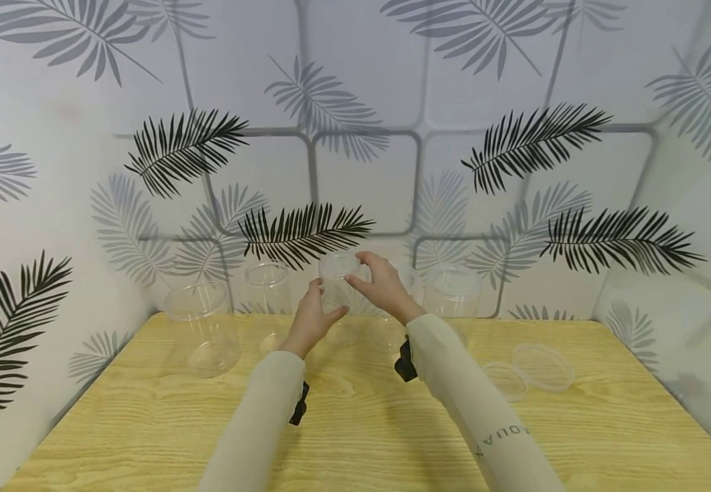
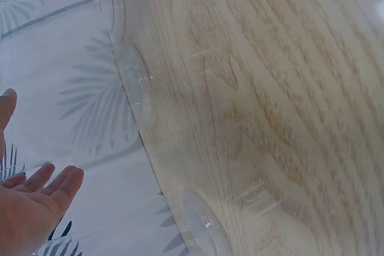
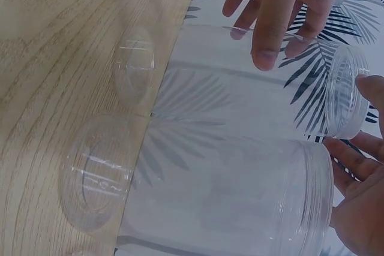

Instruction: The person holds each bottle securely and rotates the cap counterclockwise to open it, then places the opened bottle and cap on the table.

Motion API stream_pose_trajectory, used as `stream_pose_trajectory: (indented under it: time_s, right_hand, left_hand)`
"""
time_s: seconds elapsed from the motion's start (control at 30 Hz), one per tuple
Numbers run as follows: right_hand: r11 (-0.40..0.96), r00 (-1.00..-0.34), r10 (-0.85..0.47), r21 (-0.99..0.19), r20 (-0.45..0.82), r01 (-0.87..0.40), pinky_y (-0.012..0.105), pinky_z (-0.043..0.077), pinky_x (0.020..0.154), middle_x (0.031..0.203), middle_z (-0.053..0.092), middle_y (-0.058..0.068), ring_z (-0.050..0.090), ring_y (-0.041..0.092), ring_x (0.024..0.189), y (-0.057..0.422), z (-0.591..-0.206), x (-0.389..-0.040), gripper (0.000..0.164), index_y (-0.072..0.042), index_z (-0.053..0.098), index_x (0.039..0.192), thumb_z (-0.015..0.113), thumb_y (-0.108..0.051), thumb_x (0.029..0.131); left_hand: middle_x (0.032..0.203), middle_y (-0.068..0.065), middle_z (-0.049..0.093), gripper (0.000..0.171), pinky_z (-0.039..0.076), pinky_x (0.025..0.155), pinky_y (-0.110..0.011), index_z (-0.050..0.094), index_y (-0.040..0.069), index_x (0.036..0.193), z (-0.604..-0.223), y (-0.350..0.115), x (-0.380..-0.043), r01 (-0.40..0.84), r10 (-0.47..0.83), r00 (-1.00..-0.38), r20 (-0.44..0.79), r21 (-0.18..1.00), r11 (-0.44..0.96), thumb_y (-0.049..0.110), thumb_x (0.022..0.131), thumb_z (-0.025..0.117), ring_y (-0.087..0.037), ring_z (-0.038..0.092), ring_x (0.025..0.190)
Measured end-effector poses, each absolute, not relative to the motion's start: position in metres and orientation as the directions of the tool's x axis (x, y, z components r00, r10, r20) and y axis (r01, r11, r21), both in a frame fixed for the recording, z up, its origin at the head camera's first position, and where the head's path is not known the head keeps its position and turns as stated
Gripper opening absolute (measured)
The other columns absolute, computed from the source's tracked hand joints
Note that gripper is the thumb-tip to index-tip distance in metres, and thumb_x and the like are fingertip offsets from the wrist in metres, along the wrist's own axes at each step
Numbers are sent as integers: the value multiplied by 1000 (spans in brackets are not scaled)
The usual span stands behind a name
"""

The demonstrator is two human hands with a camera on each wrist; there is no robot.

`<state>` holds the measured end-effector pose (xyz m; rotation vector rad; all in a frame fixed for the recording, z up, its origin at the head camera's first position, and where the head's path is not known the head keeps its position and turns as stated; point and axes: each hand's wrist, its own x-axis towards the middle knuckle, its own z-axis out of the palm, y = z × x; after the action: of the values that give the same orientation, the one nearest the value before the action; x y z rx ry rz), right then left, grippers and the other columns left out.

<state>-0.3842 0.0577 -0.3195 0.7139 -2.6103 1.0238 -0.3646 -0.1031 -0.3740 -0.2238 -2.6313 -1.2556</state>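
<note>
The right hand hides part of the jar behind it, near the counter's back edge, and the left hand covers the lower right side of a slim jar. Whether a lid tops the held jar is too faint to tell. The counter's front edge falls outside the head view. Each wrist view crops its own hand at the side; the sleeve's lettering is only partly visible.
</note>
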Motion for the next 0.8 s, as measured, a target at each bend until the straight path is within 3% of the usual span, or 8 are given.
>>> stream_pose_trajectory:
  time_s: [0.47, 0.8]
  right_hand:
    - [580, -823, -345, -587, 451, -565, 49, 37, 101, 130, 49, 17, 43, 31, 123, 59, -317, -375, 56, -2, 42, 133, 59, -33, 89]
    - [539, -788, -341, -579, 513, -611, 49, 40, 98, 125, 53, 18, 47, 30, 118, 65, -310, -355, 54, -3, 46, 128, 62, -33, 86]
  left_hand:
    - [142, -20, 34, 79, 38, 101, -50, 18, 6, 139, -373, -110, -356, 276, 79, -957, 279, 796, 539, 37, 84, 65, -36, 39, 127]
    - [139, -16, 38, 75, 42, 98, -48, 22, 5, 136, -372, -112, -338, 344, 113, -938, 329, 829, 442, 30, 83, 68, -38, 44, 123]
